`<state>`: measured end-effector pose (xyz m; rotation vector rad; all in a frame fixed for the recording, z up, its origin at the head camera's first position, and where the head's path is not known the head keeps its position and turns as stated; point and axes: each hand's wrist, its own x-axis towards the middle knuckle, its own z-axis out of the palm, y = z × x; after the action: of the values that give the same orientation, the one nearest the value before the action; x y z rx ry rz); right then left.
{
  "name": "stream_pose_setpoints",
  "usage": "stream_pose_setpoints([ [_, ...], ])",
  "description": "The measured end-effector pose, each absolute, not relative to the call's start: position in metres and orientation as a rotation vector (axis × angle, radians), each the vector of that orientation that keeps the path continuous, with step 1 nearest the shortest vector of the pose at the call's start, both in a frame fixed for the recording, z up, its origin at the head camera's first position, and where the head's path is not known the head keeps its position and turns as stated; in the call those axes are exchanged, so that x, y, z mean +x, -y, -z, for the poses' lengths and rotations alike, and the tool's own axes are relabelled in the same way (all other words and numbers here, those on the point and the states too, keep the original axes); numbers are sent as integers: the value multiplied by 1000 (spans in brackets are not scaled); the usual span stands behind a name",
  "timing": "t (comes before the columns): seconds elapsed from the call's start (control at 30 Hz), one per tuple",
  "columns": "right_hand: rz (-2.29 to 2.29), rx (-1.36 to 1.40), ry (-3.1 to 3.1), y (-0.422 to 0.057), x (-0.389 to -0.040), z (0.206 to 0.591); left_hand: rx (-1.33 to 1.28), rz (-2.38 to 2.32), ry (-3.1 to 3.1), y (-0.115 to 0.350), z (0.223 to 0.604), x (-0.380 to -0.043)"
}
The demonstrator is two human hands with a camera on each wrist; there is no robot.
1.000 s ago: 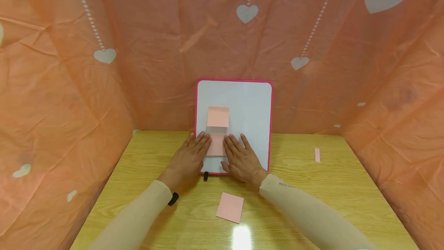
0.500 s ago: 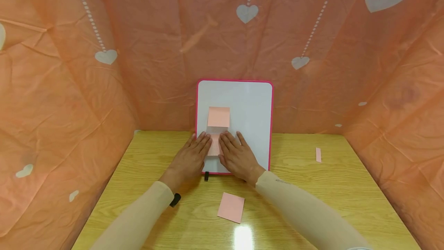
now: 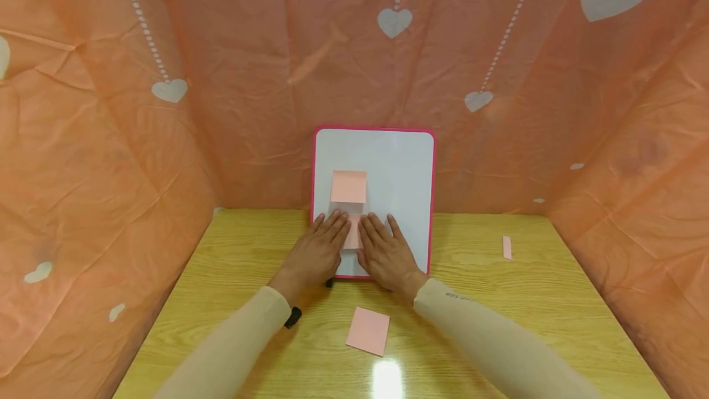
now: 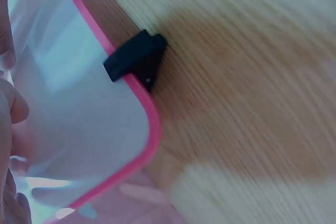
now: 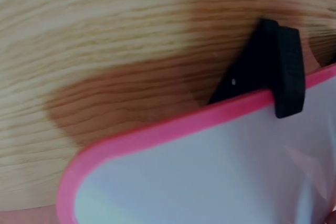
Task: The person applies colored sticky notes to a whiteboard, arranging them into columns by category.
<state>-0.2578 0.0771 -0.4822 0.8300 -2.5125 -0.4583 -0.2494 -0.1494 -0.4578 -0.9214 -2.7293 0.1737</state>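
A whiteboard (image 3: pixel 401 171) with a pink frame stands at the back of the table. Stuck on its left half are two pink sticky notes, an upper one (image 3: pixel 349 186) whose bottom edge lifts off the board and a lower one (image 3: pixel 353 233). My left hand (image 3: pixel 314 251) lies over the left part of the lower note with straight fingers. On that note's right edge, the straight fingers of my right hand (image 3: pixel 388 254) rest against the board. Between the two hands only a strip of the note shows. Fingers (image 4: pixel 4 40) appear at the left wrist view's edge.
A pink sticky note pad (image 3: pixel 368 331) lies on the wooden table (image 3: pixel 454 350) in front of the board. Farther right is a small pink strip (image 3: pixel 506 247). Black stand feet (image 4: pixel 134 59) hold the board's lower edge. An orange curtain (image 3: pixel 266 140) hangs behind and at both sides.
My left hand has slid right across the lower note. My right hand shifted left over the note, then back right to its edge. Both notes stay on the board.
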Motion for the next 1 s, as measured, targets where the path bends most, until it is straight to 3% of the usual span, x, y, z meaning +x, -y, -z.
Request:
stream_pose_setpoints([
  [0.73,479,983,2398,-67,-269,475,-942,-252,2697,166,482,-233],
  [1.0,490,864,2408,-85,-264,482,-942,-225,2692,168,482,-231],
])
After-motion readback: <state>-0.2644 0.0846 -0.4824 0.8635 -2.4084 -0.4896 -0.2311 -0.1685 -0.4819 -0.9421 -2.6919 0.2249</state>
